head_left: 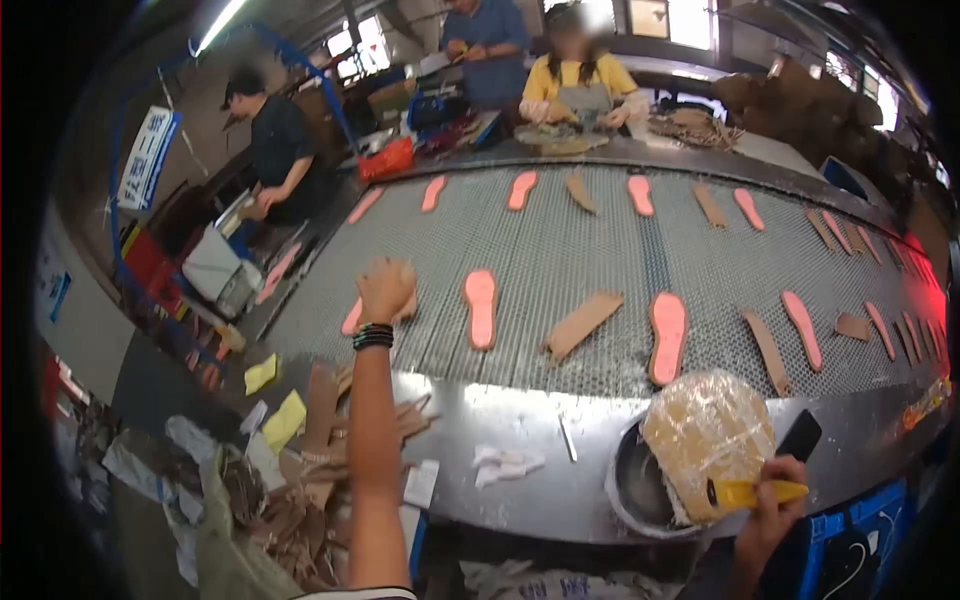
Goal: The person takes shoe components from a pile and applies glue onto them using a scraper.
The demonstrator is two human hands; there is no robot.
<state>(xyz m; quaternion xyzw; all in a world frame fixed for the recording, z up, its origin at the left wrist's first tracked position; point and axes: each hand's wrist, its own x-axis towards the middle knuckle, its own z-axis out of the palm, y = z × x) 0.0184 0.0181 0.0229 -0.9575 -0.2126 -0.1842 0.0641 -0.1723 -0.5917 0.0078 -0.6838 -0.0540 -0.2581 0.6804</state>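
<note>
My left hand (pixel 388 288) reaches out over the mesh conveyor, its fingers bent over a tan leather-like piece (pixel 409 305) that is mostly hidden beneath it. Part of a pink insole (pixel 351 318) shows just left of that hand. My right hand (pixel 772 508) grips the yellow handle of a brush (pixel 738 493); the bristles are hard to make out. Right by the brush, a round tan lid-like disc (pixel 708 430) wrapped in clear plastic covers part of a metal pot (pixel 627 478). Another pink insole (pixel 480 308) lies to the right of my left hand.
Pink insoles and tan strips lie in rows on the mesh conveyor (pixel 540 245). Brown straps (pixel 290 520) are heaped at lower left. White cloth (pixel 505 464) and a thin metal tool (pixel 568 438) rest on the steel edge. Several co-workers stand beyond the belt, one in yellow (pixel 590 80).
</note>
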